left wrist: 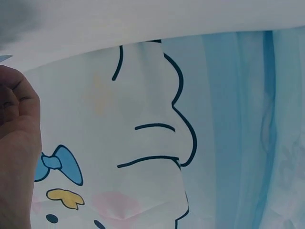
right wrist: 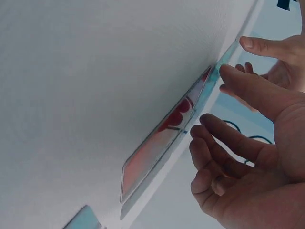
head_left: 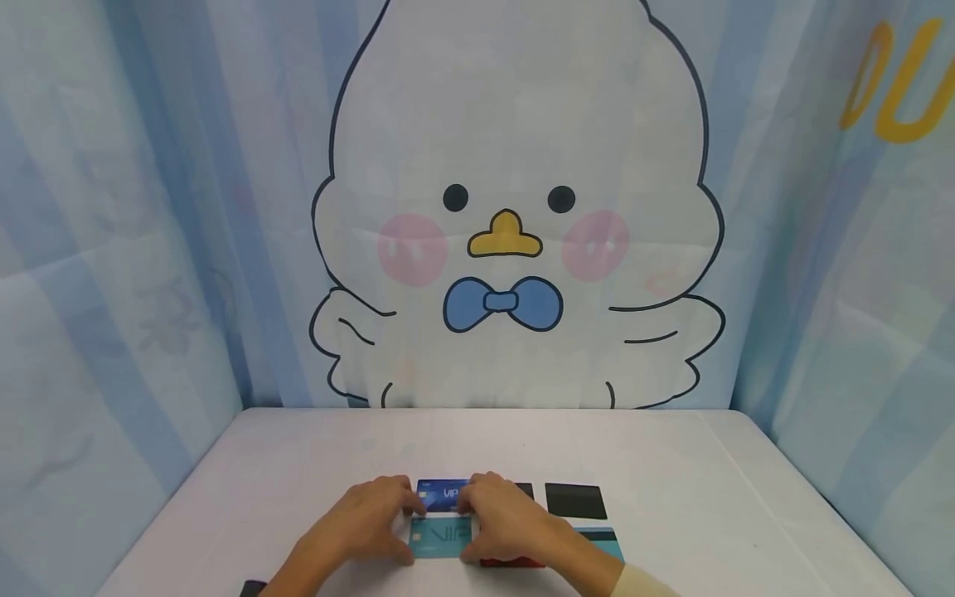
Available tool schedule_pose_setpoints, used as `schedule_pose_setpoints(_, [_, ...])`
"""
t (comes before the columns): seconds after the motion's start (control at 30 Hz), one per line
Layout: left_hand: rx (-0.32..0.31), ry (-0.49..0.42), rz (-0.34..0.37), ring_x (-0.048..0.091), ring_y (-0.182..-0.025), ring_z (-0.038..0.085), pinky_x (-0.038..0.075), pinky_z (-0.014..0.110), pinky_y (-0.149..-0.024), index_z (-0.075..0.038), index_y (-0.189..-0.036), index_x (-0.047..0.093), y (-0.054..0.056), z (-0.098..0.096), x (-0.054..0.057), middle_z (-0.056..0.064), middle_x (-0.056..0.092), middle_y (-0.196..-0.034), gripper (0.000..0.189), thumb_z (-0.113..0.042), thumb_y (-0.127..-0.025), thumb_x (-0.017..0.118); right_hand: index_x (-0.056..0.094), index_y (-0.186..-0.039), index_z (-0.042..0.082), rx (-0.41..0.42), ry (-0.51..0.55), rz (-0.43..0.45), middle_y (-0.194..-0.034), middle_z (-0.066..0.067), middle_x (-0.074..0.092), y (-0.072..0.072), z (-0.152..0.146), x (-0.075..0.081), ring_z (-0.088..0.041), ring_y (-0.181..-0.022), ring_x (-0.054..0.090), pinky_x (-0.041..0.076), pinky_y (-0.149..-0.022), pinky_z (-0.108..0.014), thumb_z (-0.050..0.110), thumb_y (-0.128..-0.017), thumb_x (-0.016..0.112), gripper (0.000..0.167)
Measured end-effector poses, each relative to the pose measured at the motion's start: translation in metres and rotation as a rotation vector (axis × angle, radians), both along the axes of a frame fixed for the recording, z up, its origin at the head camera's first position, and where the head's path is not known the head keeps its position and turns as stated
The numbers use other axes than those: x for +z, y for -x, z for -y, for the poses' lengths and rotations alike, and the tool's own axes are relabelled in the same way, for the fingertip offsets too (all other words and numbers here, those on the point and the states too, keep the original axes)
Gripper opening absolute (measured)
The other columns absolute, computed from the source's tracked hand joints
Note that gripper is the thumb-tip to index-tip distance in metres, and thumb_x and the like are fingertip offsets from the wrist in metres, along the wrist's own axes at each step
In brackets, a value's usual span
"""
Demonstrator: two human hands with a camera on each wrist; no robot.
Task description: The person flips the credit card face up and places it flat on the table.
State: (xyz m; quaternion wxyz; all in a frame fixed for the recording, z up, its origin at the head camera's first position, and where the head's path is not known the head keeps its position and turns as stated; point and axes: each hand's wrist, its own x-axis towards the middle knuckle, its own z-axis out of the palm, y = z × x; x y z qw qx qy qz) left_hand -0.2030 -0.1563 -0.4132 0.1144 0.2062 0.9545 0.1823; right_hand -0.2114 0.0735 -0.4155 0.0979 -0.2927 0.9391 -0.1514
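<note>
On the white table lies a teal card (head_left: 440,537) marked VIP, between my two hands. My left hand (head_left: 369,522) is at its left end, thumb at the near corner and index finger at the far one. My right hand (head_left: 511,522) pinches the right end the same way, and its thumb tip meets the teal card (right wrist: 217,71) in the right wrist view. Just behind lies a blue VIP card (head_left: 440,495), its right end overlapped by my right fingers. A red card (head_left: 513,563) is mostly hidden under my right hand. In the left wrist view my left hand (left wrist: 18,143) shows curled fingers.
To the right lie a black card (head_left: 576,501) and, nearer, a teal card with a dark stripe (head_left: 601,541). Another dark card (head_left: 526,489) peeks out behind my right hand. A black object (head_left: 252,589) is at the front left. A printed curtain (head_left: 507,124) encloses the table.
</note>
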Motion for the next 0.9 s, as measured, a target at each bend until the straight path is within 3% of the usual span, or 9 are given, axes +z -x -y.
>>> schedule_pose_setpoints(0.17, [-0.012, -0.003, -0.046, 0.056, -0.085, 0.01, 0.054, 0.041, -0.085, -0.02, -0.109, 0.078, 0.003, -0.001, 0.004, -0.01, 0.065, -0.094, 0.035, -0.025, -0.077, 0.092, 0.077, -0.107, 0.019, -0.026, 0.001, 0.005, -0.098, 0.01, 0.065, 0.001, -0.006, 0.005, -0.006, -0.091, 0.053, 0.057, -0.092, -0.034, 0.025, -0.078, 0.088, 0.031])
schedule_pose_setpoints(0.3, [-0.031, -0.008, -0.077, 0.057, -0.086, 0.009, 0.055, 0.042, -0.089, -0.019, -0.108, 0.078, 0.008, -0.009, 0.005, -0.011, 0.066, -0.091, 0.032, -0.021, -0.079, 0.09, 0.076, -0.107, 0.018, -0.04, 0.014, -0.009, -0.097, 0.008, 0.066, 0.004, -0.015, 0.007, -0.007, -0.089, 0.054, 0.059, -0.09, -0.035, 0.02, -0.08, 0.086, 0.029])
schedule_pose_setpoints(0.5, [-0.044, -0.011, -0.097, 0.058, -0.087, 0.009, 0.057, 0.041, -0.09, -0.02, -0.109, 0.078, 0.02, -0.028, 0.005, -0.01, 0.068, -0.093, 0.028, -0.022, -0.083, 0.088, 0.074, -0.109, 0.017, -0.064, 0.042, -0.025, -0.099, 0.006, 0.066, 0.013, -0.031, 0.008, -0.01, -0.09, 0.055, 0.059, -0.091, -0.038, 0.018, -0.08, 0.086, 0.031])
schedule_pose_setpoints(0.7, [-0.096, -0.027, -0.158, 0.06, -0.089, 0.007, 0.058, 0.035, -0.088, -0.018, -0.115, 0.078, 0.035, -0.046, 0.0, -0.008, 0.069, -0.097, 0.035, -0.027, -0.083, 0.089, 0.074, -0.109, 0.014, -0.109, 0.066, -0.052, -0.1, 0.001, 0.066, 0.022, -0.049, 0.009, -0.015, -0.092, 0.057, 0.06, -0.089, -0.041, 0.014, -0.078, 0.088, 0.034])
schedule_pose_setpoints(0.9, [-0.117, -0.039, -0.16, 0.059, -0.088, 0.008, 0.057, 0.032, -0.085, -0.016, -0.12, 0.076, 0.042, -0.065, -0.002, -0.004, 0.068, -0.1, 0.042, -0.029, -0.082, 0.089, 0.073, -0.111, 0.01, -0.153, 0.059, -0.005, -0.104, -0.003, 0.065, 0.029, -0.064, 0.007, -0.019, -0.094, 0.058, 0.06, -0.091, -0.046, 0.013, -0.078, 0.088, 0.037])
